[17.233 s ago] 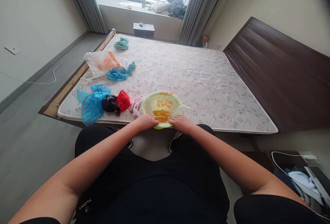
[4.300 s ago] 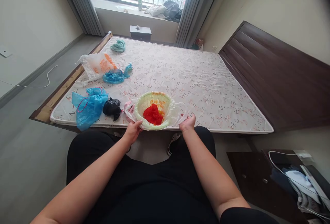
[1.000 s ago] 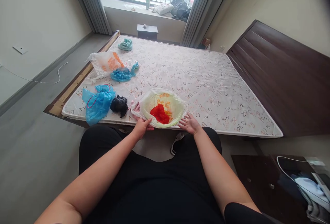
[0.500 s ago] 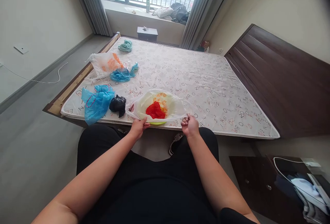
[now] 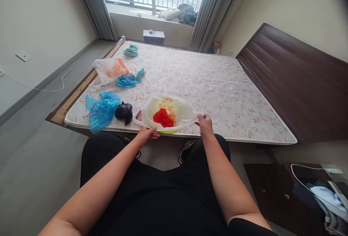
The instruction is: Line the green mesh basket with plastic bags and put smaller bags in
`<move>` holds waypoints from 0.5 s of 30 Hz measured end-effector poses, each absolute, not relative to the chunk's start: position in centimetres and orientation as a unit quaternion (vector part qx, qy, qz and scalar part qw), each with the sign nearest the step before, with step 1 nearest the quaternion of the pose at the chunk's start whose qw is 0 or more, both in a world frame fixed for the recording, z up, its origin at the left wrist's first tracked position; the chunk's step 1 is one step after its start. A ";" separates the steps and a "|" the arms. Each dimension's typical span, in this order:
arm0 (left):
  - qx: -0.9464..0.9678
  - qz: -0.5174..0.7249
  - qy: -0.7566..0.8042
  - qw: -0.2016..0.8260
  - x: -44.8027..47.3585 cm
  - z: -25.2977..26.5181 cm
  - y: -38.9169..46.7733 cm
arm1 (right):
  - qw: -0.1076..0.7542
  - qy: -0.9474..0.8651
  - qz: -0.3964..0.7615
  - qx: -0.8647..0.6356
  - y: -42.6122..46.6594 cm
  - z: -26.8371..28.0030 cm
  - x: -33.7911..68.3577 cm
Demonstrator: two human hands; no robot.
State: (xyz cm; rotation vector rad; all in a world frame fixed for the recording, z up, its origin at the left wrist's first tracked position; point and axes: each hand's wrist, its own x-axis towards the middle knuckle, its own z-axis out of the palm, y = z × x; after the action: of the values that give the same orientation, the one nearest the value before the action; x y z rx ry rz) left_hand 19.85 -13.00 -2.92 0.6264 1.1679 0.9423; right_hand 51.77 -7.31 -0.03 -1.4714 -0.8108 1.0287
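A white plastic bag (image 5: 187,114) lies spread wide at the mattress's near edge, a yellow-green rim showing below it. Inside is a bright red bundle (image 5: 163,118), its kind unclear, beside orange print. My left hand (image 5: 146,135) pinches the bag's near edge at the left. At the bag's right corner, my right hand (image 5: 206,123) grips the plastic between thumb and fingers. Left of the bag sit a black plastic bundle (image 5: 123,112) and a crumpled blue plastic bag (image 5: 102,111).
The mattress (image 5: 231,102) fills a bed with a dark headboard (image 5: 293,76). Farther back lie a white-orange bag (image 5: 110,70), a second blue bag (image 5: 127,80) and a coiled teal cloth (image 5: 131,50). A dark nightstand (image 5: 274,189) stands at lower right.
My right hand has moved slightly up and right, drawing the bag's right corner outward. The left hand stays at the near edge. The view has shifted a little.
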 end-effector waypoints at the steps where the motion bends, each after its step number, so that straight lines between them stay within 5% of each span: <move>1: 0.283 0.419 0.520 0.688 19.8 -2.9 -13.0 | 0.560 -0.346 0.427 -0.620 -7.1 -0.1 52.3; 15: 0.254 0.388 0.567 0.680 18.6 -3.1 -11.8 | 0.617 -0.346 0.378 -0.598 -7.4 -1.0 53.9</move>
State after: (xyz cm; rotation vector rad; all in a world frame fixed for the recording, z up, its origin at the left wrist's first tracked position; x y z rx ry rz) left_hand 18.59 -11.78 -3.12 0.5712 1.2730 0.8717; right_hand 53.89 -7.43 -1.03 -1.3759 -0.7961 0.8713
